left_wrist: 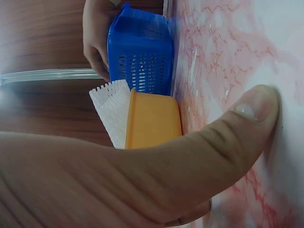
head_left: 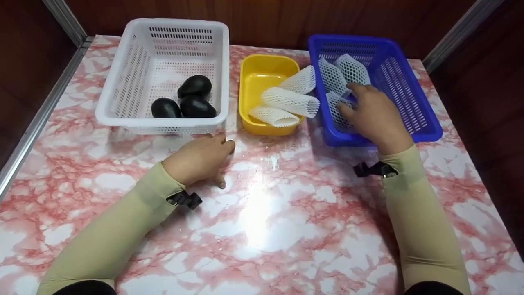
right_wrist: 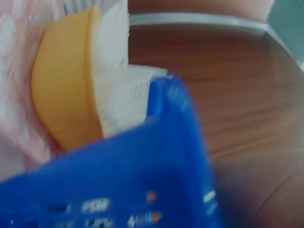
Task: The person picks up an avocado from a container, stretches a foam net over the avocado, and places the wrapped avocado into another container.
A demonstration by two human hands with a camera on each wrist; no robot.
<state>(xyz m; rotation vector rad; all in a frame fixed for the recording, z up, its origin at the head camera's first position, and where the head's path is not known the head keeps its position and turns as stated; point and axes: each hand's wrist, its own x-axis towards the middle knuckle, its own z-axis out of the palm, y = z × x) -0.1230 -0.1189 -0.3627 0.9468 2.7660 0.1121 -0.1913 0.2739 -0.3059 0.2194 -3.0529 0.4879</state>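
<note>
My right hand (head_left: 374, 114) reaches into the blue basket (head_left: 413, 98), thumb and index finger spread apart over rounded bundles in white foam netting. One netted bundle (head_left: 339, 119) lies at the front by the thumb; two more, a netted bundle (head_left: 332, 76) and another netted bundle (head_left: 353, 69), sit behind. What the nets contain is mostly hidden. My left hand (head_left: 198, 159) rests loosely on the table before the white basket, holding nothing, its thumb (left_wrist: 237, 128) stretched out near the tabletop. Inside the white basket (head_left: 163, 121) lie three dark, glossy avocados (head_left: 198, 106).
Between the baskets stands a yellow tub (head_left: 254, 78). White foam net sleeves (head_left: 288, 101) lie across it, some overhanging its right rim toward the blue basket. Brown panels (head_left: 270, 24) with metal edging enclose the marbled table (head_left: 254, 246).
</note>
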